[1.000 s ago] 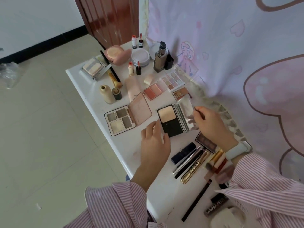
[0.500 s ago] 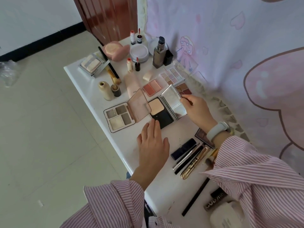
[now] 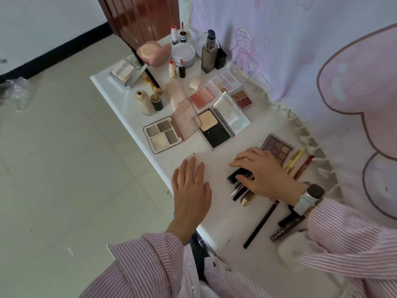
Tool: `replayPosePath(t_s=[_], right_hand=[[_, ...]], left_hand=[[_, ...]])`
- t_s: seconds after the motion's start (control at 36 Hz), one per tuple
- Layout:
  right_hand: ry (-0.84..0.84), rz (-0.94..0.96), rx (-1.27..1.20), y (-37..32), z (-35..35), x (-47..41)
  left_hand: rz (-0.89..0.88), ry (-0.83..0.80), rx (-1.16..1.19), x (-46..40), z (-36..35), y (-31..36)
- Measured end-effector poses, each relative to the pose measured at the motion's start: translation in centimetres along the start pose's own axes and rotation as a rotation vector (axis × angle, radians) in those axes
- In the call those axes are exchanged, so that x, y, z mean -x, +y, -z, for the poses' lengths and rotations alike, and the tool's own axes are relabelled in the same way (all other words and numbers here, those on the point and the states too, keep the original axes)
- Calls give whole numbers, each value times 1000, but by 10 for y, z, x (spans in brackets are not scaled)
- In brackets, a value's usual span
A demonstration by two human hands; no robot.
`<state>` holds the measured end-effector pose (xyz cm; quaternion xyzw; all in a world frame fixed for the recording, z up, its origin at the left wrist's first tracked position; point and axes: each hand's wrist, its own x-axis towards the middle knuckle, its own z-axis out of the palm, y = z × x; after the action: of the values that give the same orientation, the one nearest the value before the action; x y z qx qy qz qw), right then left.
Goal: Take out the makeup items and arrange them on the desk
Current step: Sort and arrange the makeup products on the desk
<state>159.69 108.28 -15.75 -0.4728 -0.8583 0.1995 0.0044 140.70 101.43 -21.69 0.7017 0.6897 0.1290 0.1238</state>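
Many makeup items lie spread over the white desk (image 3: 223, 220). An open black powder compact (image 3: 216, 131) with its mirror lid up stands beside a grey four-pan palette (image 3: 162, 135). My left hand (image 3: 191, 186) lies flat on the desk near the front edge, fingers straight, holding nothing. My right hand (image 3: 263, 171) reaches over a row of tubes and pinches a small black case (image 3: 235, 176) between fingers and thumb. A gold tube (image 3: 247, 197) pokes out beneath that hand. A brown eyeshadow palette (image 3: 277, 147) sits just behind my right hand.
Yellow pencils (image 3: 295, 159) and a red one (image 3: 304, 166) lie right of the hand. A long black pencil (image 3: 261, 225), a mascara tube (image 3: 286, 230) and a white pouch (image 3: 290, 252) lie nearer me. Bottles, lipsticks and compacts crowd the far end. A pink curtain (image 3: 322, 72) borders the right.
My right hand let go of the compact's mirror lid and came back to the black case among the tubes. The compact stays open beside the grey palette. My left hand barely moved.
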Motion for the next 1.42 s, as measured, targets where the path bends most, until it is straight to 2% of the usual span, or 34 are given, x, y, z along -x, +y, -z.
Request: replayPosePath(t_s=[0.08, 0.19, 0.33, 0.44, 0.53, 0.64, 0.75, 0.86, 0.94, 1.19, 1.25, 1.33, 1.42], right_hand=[[-163, -45, -3, -2, -2, -6], [-227, -54, 62, -6, -3, -16], [-220, -2, 189, -5, -5, -17], [-151, 46, 223, -3, -11, -17], [-118, -56, 75, -7, -10, -19], [113, -156, -301, -23, -2, -18], [263, -280, -796, -41, 6, -17], [333, -425, -1134, -54, 11, -18], [359, -464, -1108, -60, 7, -13], [270, -444, -1050, -52, 13, -3], [372, -502, -1157, -39, 23, -4], [554, -609, -1268, -16, 41, -7], [513, -602, -1302, -15, 40, -11]], left_hand=[[-18, -39, 31, 6, 1, -5], [-22, -65, 42, 5, 4, -7], [-32, -78, 24, 4, 4, -9], [-13, -98, 18, 5, 3, -8], [9, -123, 45, 4, 4, -6], [39, -115, 130, 3, 7, -3], [137, -56, 378, -1, 17, 9], [163, -67, 692, -5, 34, 25], [154, -84, 759, -9, 41, 30], [6, -228, 579, -15, 51, 24], [64, -257, 606, -14, 52, 13], [225, -214, 673, -7, 53, -6], [331, -78, 749, -9, 54, -12]])
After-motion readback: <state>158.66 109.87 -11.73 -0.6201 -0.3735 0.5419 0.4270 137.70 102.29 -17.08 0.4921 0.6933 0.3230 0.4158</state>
